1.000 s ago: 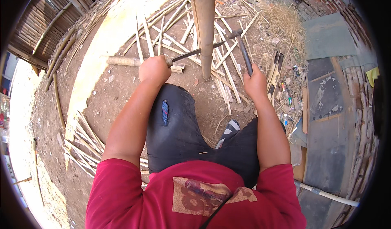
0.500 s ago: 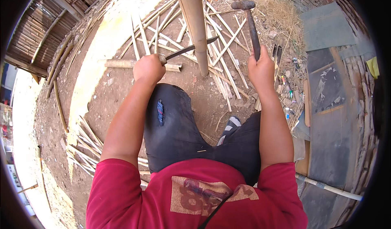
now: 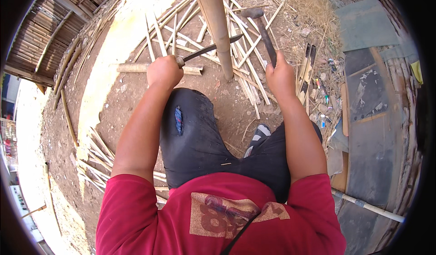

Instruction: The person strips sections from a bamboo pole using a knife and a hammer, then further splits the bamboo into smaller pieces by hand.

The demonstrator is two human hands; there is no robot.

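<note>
My left hand (image 3: 164, 71) is closed round the handle of a long machete (image 3: 202, 51), its blade pointing right. The blade crosses a thick, upright bamboo pole (image 3: 217, 23), which hides its middle, and the tip shows on the far side. Whether the blade is sunk in the pole or passes behind it, I cannot tell. My right hand (image 3: 280, 76) grips the dark handle of a hammer (image 3: 267, 39). The hammer's head is raised to the right of the pole, apart from the machete.
Split bamboo strips (image 3: 247, 64) lie scattered round the pole's foot, with another pile (image 3: 97, 157) at left. A cut bamboo length (image 3: 131, 68) rests on the dirt behind my left hand. Dry straw (image 3: 313, 14) and dark panels (image 3: 370, 132) line the right side.
My right hand and the hammer have moved left and slightly down, closer to the pole. The left hand and machete have barely shifted.
</note>
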